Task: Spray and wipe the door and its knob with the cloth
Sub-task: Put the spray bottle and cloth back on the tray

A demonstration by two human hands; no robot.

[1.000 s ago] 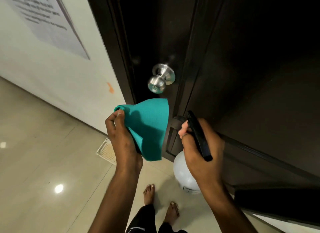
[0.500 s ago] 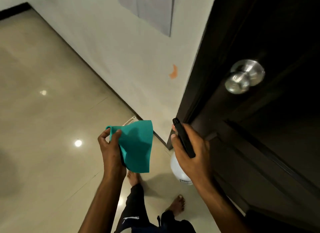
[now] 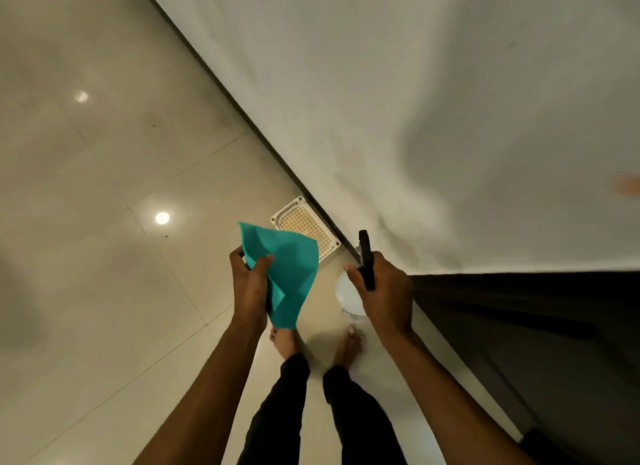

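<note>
Left hand (image 3: 250, 284) pinches the teal cloth (image 3: 289, 272), thumb on top and fingers curled behind; the cloth fans up and right of it, its lower corner hanging just above the feet (image 3: 313, 343). Right hand (image 3: 384, 293) wraps the spray bottle (image 3: 348, 295): the black trigger head sticks up past the knuckles, the white body hangs below and left of the hand. The two hands are near each other but apart, with floor showing in the gap between cloth edge and bottle.

Door (image 3: 540, 343): only a dark slab right of and below the right hand, its edge starting just beside the wrist. Knob out of frame.

Wall (image 3: 415, 101) fills the space ahead and right; its dark skirting runs diagonally down to just beyond the trigger head. A white grate (image 3: 304, 225) lies at the foot of the wall, partly behind the cloth's top edge. Open tiled floor (image 3: 104, 222) spreads left of the left hand.
</note>
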